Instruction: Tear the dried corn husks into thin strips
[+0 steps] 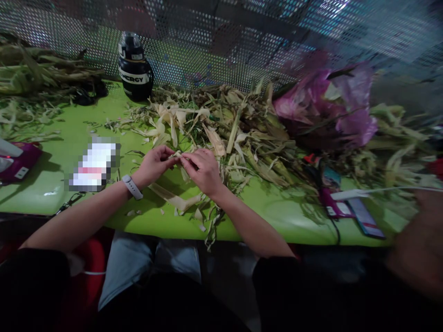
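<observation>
My left hand [157,162], with a pale watch band at its wrist, pinches one end of a small piece of corn husk [177,154]. Close against it, my right hand [204,171] grips the same piece between thumb and fingers. Both hands are held over the green table [145,216], in front of a heap of dry corn husks [256,133]. A long pale husk strip [173,198] lies below my hands, among smaller scraps. The exact shape of the held piece is partly hidden by my fingers.
A blurred-out phone [93,163] lies left, near a purple power strip [20,161]. At the back stand a black bottle [134,74] and a perforated metal screen [207,46]. Right are a pink plastic bag [325,106], another phone [365,216] and a person's arm [422,240].
</observation>
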{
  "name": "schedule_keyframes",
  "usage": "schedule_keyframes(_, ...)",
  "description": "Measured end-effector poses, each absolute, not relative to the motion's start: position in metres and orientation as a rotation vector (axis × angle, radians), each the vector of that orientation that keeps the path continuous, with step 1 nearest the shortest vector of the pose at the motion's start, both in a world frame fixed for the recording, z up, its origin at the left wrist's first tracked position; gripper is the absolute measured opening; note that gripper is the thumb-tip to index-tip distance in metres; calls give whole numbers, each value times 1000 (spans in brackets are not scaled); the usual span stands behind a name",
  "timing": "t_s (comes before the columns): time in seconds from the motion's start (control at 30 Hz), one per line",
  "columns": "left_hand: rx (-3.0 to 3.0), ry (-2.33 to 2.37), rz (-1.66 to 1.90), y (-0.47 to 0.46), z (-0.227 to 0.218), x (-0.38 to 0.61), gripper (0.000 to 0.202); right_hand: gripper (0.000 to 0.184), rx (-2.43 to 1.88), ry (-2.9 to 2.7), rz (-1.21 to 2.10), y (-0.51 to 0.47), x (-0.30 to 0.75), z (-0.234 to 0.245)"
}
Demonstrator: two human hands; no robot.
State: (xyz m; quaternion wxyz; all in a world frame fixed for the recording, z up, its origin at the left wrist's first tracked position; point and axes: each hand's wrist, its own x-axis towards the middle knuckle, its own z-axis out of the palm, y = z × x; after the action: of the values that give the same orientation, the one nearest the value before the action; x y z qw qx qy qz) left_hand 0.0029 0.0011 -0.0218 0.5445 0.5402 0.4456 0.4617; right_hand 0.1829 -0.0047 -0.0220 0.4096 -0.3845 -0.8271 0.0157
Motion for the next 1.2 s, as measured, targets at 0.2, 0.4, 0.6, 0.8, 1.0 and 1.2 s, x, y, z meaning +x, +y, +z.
schedule_keyframes(0.2,1315,1030,1099,1,-23,3,35,21,-997,-2071,57,-4,183,-22)
schedule_keyframes(0.4,1387,1045,1100,1,-27,2,39,18,-961,-2067,-5,-3,183,-23)
schedule_keyframes(0.6,1467,1052,1072,-3,-23,1,44,19,-1030,-2011,67,-5,183,-20)
schedule_keyframes(0.8,1489,1046,1114,-1,-23,1,44,21,-1007,-2001,167,-8,182,-16)
schedule_keyframes(1.0,1604,1054,1153,-3,-27,1,39,18,-1041,-1877,339,-10,180,-18)
schedule_keyframes(1.2,1681,1061,1174,-4,-29,2,33,22,-1030,-1812,534,-8,180,-19)
